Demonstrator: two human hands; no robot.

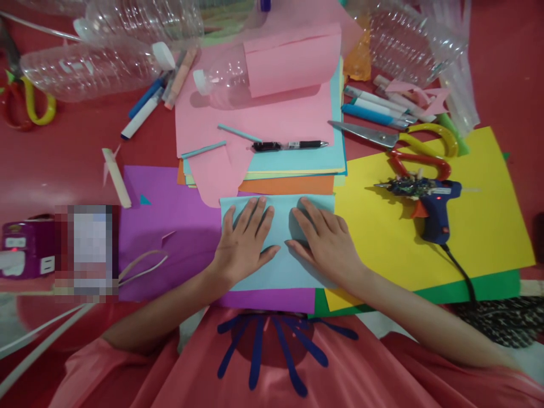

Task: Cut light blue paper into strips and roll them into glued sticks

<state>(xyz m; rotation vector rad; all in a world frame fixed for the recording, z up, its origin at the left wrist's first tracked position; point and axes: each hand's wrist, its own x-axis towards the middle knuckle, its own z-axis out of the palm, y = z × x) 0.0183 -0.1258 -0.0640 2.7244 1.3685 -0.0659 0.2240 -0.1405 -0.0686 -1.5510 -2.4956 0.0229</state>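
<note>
A light blue sheet of paper [278,272] lies in front of me, over purple paper [170,243]. My left hand [244,243] rests flat on its left part, fingers spread and pointing away from me. On the right part lies my right hand [325,238], also flat with the fingers apart. Both sets of fingertips reach close to the sheet's far edge. Just beyond is a pink paper piece [215,175] with a rounded end. A black pen [291,145] and thin rolled blue strips [240,133] lie on the stacked sheets.
A blue glue gun [437,209] and open scissors [382,136] lie over yellow paper [361,226] on the right. A pink-wrapped bottle [293,62] lies at the back. Clear bottles [93,68] and markers [144,113] are at the far left. A second pair of scissors [38,102] lies there.
</note>
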